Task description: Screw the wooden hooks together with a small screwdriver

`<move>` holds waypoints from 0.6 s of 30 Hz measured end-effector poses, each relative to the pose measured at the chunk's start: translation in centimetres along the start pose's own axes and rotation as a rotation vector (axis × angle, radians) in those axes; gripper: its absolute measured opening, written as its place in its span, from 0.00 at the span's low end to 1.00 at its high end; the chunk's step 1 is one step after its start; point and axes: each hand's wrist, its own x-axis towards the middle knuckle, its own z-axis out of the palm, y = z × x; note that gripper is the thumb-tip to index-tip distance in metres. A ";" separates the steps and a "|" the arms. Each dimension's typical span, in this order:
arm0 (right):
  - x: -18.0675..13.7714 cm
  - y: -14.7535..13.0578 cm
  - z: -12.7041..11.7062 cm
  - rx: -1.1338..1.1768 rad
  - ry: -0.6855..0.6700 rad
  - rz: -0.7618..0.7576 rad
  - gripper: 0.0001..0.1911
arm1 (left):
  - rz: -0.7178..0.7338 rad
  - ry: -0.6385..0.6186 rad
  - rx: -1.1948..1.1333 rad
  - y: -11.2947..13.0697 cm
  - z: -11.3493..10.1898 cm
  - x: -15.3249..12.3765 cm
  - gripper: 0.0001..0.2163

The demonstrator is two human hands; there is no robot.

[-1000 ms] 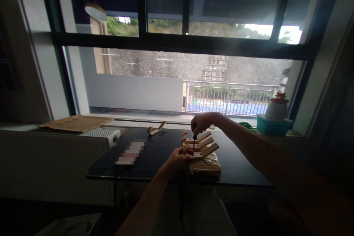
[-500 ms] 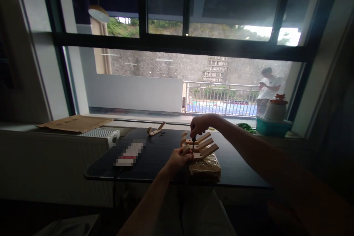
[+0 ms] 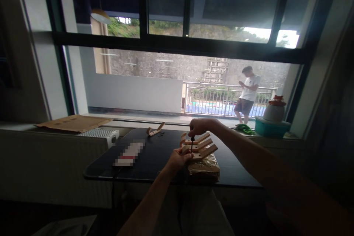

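Observation:
My right hand (image 3: 199,127) grips the handle of a screwdriver (image 3: 192,145) from above. Its shaft points straight down at the nearest wooden hook (image 3: 204,154). My left hand (image 3: 178,158) pinches the curled end of that same hook and steadies it. Two more wooden hooks (image 3: 203,139) stand in a row behind, their straight arms tilted up to the right. All of them sit on a brown block wrapped in clear film (image 3: 204,169). Whether a screw is under the tip is too small to tell.
On the dark table (image 3: 155,162) lie a loose wooden hook (image 3: 156,129), a few small screws (image 3: 161,134) and a blurred flat object (image 3: 129,154). A brown envelope (image 3: 73,122) rests on the left sill. A teal box (image 3: 271,127) stands at right. Beyond the window is a person (image 3: 249,90).
Outside the window the person has moved to the left. My right hand has shifted slightly with the screwdriver, which remains over the nearest hook. My left hand keeps its hold.

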 end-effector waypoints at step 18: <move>-0.3 -0.3 -0.2 0.006 -0.011 0.040 0.16 | -0.004 -0.014 0.000 0.5 -0.1 -0.3 0.08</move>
